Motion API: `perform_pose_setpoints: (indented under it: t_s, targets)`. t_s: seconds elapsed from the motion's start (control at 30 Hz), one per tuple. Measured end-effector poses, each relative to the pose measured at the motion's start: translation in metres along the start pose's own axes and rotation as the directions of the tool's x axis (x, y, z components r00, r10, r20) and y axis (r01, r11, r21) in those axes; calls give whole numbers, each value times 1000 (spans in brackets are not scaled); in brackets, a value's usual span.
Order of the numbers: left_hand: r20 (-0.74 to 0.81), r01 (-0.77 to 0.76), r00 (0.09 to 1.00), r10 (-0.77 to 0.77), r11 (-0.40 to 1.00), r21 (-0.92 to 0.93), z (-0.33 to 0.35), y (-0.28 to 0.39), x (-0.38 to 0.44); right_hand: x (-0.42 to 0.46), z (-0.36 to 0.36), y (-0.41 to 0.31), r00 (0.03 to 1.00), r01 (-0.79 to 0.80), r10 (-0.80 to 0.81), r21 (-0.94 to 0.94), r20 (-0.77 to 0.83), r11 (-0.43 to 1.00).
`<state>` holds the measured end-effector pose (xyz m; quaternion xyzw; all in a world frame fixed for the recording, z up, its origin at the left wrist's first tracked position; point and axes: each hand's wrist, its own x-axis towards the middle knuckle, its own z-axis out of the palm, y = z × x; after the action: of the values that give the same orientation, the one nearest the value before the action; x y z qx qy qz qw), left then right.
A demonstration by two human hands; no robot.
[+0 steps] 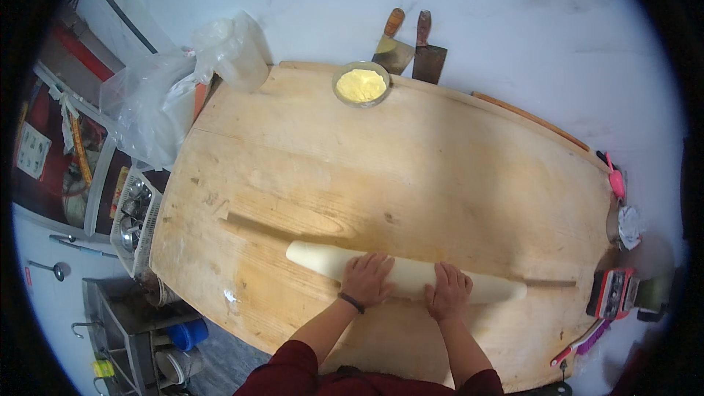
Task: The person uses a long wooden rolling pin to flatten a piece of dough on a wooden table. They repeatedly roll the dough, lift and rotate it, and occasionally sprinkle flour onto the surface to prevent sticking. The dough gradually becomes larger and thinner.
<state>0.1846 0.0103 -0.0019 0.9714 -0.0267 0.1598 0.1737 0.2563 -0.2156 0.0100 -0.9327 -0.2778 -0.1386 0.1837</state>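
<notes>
A sheet of pale dough (408, 275) is wrapped around a long wooden rolling pin (253, 231), whose bare ends stick out at both sides. It lies across the near part of a wooden work board (352, 165). My left hand (367, 280) rests on the dough left of its middle, palm down, with a dark band at the wrist. My right hand (450, 291) presses on it farther right, fingers pointing away from me. The undersides of both hands are hidden.
At the board's far edge stand a bowl of yellow powder (361, 85), two scrapers (430, 60) and a thin wooden stick (531, 120). Left are plastic bags (154, 104) and a basket of metal tools (135, 214). A red device (611, 292) and a purple-bristled brush (583, 344) sit at right.
</notes>
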Motion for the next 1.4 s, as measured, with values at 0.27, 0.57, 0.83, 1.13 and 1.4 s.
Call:
perform_pose_setpoints:
  t_s: [0.27, 0.57, 0.83, 1.13, 1.4]
  targets:
    - [475, 140, 863, -172, 985, 102, 13, -45, 86, 66, 19, 51, 975, -30, 26, 16, 220, 999]
    - [394, 312, 849, -352, 936, 164, -11, -85, 112, 69, 23, 103, 901, -276, 296, -108, 318, 955]
    - [196, 187, 958, -209, 974, 126, -21, -37, -68, -78, -25, 54, 955, -164, 161, -6, 249, 986]
    - [321, 307, 885, -337, 941, 141, -41, -30, -55, -74, -32, 55, 921, -149, 163, -67, 354, 987]
    - [166, 148, 975, -151, 989, 29, -28, -15, -73, -77, -34, 28, 982, -120, 123, -24, 144, 992]
